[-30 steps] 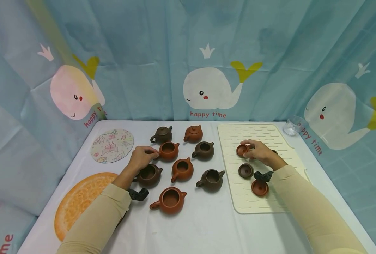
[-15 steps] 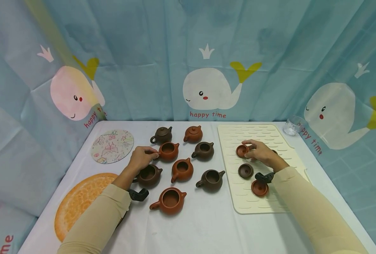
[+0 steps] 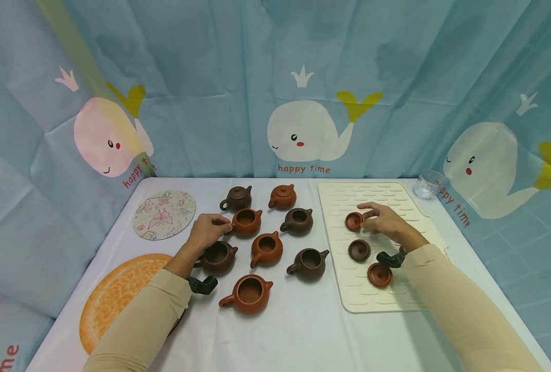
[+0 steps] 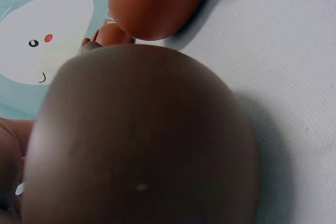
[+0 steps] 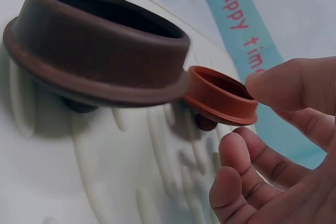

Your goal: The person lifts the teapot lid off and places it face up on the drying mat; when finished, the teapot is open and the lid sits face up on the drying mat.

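My left hand (image 3: pixel 207 231) pinches the handle of a lidless reddish-brown teapot (image 3: pixel 247 227) at the left of the group. Just in front of that hand stands a dark brown teapot (image 3: pixel 217 258); its body (image 4: pixel 147 140) fills most of the left wrist view and hides the hold. On the cream mat, my right hand (image 3: pixel 388 225) hovers beside a small red clay lid (image 3: pixel 353 221), fingers spread. That lid (image 5: pixel 223 95) lies upside down on its knob, the thumb (image 5: pixel 294 85) right at its rim. A dark upturned lid (image 5: pixel 105 51) lies nearer the wrist.
Several other lidless teapots stand mid-table, including a red one (image 3: pixel 252 294) in front. Two lidded teapots, one dark (image 3: pixel 238 198) and one red (image 3: pixel 283 197), stand behind. Another red lid (image 3: pixel 380 275) lies on the mat (image 3: pixel 350 194). A clear cup (image 3: pixel 426 186) stands at the back right.
My right hand has drawn slightly right, its fingers spreading away from the red lid, which stays on the mat. My left hand keeps its hold on the teapot handle.
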Demonstrator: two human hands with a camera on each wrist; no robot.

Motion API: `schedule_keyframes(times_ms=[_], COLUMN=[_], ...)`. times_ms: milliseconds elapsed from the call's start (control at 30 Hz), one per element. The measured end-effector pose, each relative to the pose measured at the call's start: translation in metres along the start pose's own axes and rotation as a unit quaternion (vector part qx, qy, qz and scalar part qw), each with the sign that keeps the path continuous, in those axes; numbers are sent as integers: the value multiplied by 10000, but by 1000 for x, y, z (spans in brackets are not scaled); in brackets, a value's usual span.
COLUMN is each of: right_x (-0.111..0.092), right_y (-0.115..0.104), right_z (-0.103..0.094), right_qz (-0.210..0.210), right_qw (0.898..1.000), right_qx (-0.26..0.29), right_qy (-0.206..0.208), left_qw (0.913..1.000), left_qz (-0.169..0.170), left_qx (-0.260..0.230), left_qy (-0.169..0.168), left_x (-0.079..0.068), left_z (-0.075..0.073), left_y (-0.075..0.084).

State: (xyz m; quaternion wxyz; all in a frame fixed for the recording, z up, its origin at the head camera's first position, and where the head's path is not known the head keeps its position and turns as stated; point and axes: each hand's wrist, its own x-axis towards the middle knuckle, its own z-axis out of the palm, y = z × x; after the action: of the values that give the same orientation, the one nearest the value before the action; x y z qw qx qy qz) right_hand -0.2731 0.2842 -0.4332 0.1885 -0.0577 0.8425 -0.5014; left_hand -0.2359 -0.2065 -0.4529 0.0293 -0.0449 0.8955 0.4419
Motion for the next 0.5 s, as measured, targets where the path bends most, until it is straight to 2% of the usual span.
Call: schedule_keyframes(times_ms=[267,500], right_x=[-9,-17], right_y=[-8,-23], right_z=[-10,-15], right_qz=[-53,-189], right_qw=[10000,9990], right_qx=[-36,-343], right_qy=[50,195], left_qw=[9995,9987], left_qz=[258,444], left_qx=[53,184], left_qy=[167,172], left_x=[0,0], left_z=[-8,-12], left_y=[4,13])
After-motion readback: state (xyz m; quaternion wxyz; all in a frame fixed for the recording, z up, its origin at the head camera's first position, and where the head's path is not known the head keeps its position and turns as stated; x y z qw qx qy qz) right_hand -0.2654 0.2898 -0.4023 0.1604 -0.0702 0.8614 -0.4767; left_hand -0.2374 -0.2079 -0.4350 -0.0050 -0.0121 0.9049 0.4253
